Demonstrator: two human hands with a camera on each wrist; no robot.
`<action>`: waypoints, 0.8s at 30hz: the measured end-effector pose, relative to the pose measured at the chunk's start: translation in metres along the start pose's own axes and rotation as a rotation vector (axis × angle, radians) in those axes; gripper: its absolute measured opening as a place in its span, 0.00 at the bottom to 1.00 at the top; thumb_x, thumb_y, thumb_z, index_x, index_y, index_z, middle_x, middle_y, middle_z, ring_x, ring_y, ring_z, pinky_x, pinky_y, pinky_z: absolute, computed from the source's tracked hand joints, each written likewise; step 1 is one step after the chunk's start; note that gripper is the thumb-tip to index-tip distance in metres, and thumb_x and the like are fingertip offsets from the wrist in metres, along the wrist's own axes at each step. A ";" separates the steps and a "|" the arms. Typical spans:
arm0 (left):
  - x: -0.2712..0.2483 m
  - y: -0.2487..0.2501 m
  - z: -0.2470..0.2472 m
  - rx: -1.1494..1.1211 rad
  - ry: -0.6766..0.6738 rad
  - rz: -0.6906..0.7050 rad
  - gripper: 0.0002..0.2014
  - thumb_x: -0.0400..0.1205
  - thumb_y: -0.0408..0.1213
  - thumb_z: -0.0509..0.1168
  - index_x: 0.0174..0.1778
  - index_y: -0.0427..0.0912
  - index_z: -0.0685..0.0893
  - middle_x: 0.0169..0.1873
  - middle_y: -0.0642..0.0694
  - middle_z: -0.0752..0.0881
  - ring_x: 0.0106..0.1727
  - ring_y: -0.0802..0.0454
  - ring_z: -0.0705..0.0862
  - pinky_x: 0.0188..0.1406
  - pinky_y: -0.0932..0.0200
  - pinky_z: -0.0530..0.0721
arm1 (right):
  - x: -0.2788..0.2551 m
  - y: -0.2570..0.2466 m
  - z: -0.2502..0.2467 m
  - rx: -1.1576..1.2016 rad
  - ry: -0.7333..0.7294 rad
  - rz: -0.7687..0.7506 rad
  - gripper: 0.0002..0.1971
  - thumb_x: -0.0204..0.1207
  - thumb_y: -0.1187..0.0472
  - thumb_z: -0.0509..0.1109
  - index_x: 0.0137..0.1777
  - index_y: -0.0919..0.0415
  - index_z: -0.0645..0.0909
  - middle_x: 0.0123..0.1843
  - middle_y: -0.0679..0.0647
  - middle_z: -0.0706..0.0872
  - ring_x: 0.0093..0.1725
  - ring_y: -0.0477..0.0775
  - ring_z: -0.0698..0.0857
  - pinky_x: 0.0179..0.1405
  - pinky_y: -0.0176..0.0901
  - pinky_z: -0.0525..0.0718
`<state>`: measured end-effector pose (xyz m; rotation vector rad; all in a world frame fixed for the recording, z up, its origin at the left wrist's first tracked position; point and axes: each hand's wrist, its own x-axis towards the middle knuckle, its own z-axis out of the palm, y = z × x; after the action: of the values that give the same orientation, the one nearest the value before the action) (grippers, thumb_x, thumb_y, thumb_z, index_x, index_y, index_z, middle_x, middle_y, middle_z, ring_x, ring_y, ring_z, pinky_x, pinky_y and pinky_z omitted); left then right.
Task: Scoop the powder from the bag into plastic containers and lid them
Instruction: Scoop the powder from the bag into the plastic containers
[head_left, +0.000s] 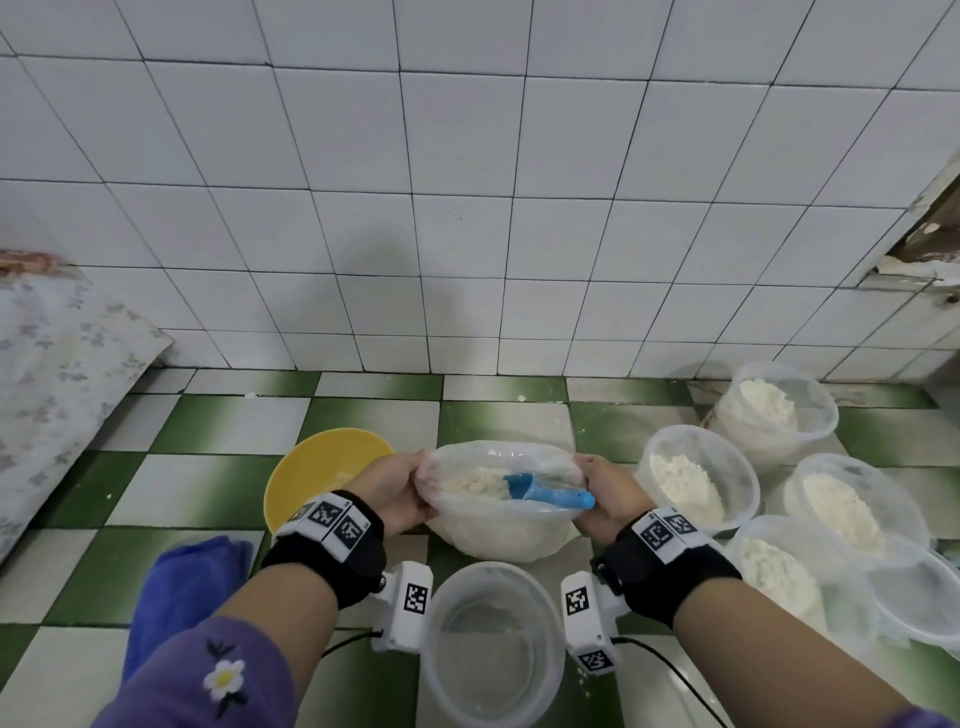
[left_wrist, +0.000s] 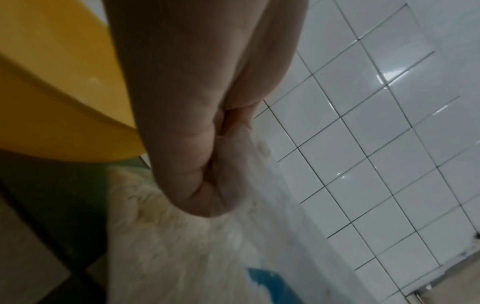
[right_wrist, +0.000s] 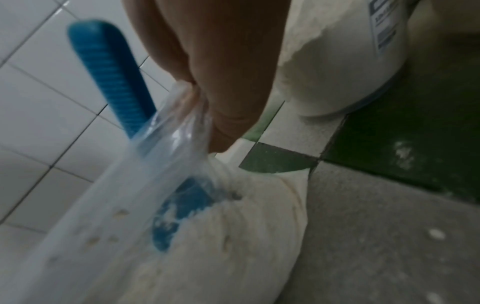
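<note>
Left hand (head_left: 390, 492): fingers curled round the left edge of the bag's mouth, pinching the plastic.
Right hand (head_left: 607, 500): gripping the right edge of the mouth, plastic bunched between thumb and fingers.
Bag (head_left: 498, 525): clear plastic, full of white powder (head_left: 470, 480), sitting on the tiled floor between the two hands, mouth held wide.
Scoop (head_left: 545, 492): blue, lying inside the bag, bowl in the powder, handle poking out toward the right hand.
Empty container (head_left: 491, 644): clear, unlidded, just nearer the person than both hands, between the wrists.
Filled containers (head_left: 693, 475): four with powder, out beyond the right hand.
Yellow bowl (head_left: 317, 467): just outside the left hand.
</note>
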<state>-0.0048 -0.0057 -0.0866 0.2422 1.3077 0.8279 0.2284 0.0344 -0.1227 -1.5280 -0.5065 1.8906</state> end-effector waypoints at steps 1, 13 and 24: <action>-0.001 0.001 -0.001 0.022 0.014 -0.002 0.22 0.91 0.42 0.47 0.72 0.30 0.74 0.56 0.35 0.82 0.53 0.43 0.81 0.46 0.53 0.82 | -0.004 0.000 0.000 -0.042 -0.035 0.017 0.17 0.82 0.69 0.54 0.65 0.75 0.78 0.59 0.71 0.85 0.49 0.65 0.87 0.46 0.53 0.88; -0.014 -0.004 -0.018 0.650 0.106 0.018 0.18 0.77 0.38 0.75 0.53 0.27 0.83 0.47 0.33 0.91 0.48 0.40 0.91 0.52 0.48 0.89 | -0.047 0.023 -0.020 -0.318 0.092 0.040 0.17 0.81 0.50 0.63 0.58 0.65 0.77 0.51 0.68 0.83 0.44 0.63 0.84 0.40 0.51 0.87; -0.024 -0.033 -0.027 -0.080 0.010 -0.065 0.11 0.87 0.29 0.58 0.57 0.24 0.79 0.54 0.28 0.87 0.54 0.36 0.87 0.39 0.49 0.90 | -0.038 0.035 -0.019 0.326 0.036 0.045 0.11 0.83 0.75 0.52 0.55 0.74 0.76 0.50 0.70 0.84 0.50 0.65 0.84 0.34 0.55 0.89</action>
<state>-0.0169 -0.0521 -0.0950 0.1320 1.2822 0.8249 0.2425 -0.0188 -0.1228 -1.3628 -0.1382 1.8686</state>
